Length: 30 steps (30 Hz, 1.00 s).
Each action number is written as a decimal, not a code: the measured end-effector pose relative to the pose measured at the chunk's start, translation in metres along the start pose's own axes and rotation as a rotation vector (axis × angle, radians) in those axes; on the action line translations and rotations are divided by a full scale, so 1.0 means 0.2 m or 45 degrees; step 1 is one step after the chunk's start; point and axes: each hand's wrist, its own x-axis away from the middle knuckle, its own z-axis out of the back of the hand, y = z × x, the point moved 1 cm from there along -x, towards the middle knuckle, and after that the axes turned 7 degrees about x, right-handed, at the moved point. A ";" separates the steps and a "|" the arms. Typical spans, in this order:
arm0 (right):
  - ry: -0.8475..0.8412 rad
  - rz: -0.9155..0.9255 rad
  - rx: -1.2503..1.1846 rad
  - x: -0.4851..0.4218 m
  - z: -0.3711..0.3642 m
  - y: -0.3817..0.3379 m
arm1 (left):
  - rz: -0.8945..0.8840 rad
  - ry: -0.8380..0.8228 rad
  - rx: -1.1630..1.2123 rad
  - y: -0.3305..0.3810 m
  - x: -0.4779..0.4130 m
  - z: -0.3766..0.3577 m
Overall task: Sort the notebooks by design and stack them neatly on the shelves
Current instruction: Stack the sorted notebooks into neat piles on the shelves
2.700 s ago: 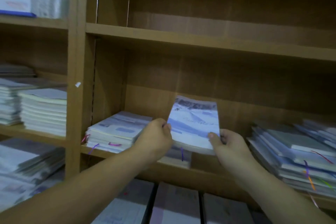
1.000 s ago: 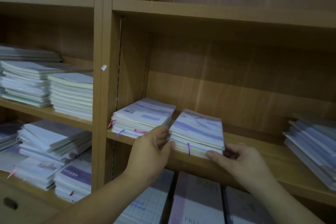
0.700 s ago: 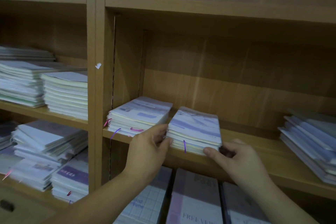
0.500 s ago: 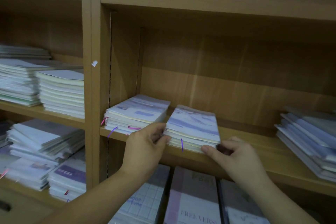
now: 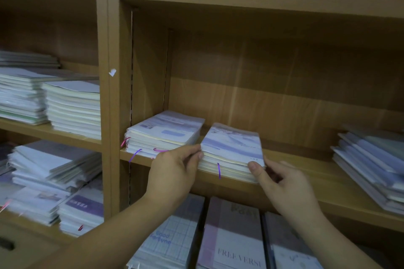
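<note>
The stack of notebooks [image 5: 231,148] lies flat on the shelf board [image 5: 310,172] between the two hands; the left hand [image 5: 175,172] grips its left edge, fingers curled against it; the right hand [image 5: 284,183] pinches the near right corner, with the thumb on top and the fingers bent alongside. Just beyond the left hand sits a second stack [image 5: 166,133]; well past the right hand is a slanted pile [image 5: 371,164]; below both wrists are larger notebooks [image 5: 236,236].
</note>
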 end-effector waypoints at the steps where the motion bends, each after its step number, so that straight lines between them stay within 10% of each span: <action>1: -0.010 -0.009 -0.001 0.00 0.00 0.00 | -0.015 0.003 -0.006 0.00 0.00 0.00; 20: 0.002 -0.098 -0.118 0.03 0.07 0.04 | 0.000 -0.085 0.021 -0.02 0.20 0.15; 30: -0.379 0.055 0.606 -0.05 0.40 -0.14 | 0.022 -0.430 0.070 0.29 0.21 0.00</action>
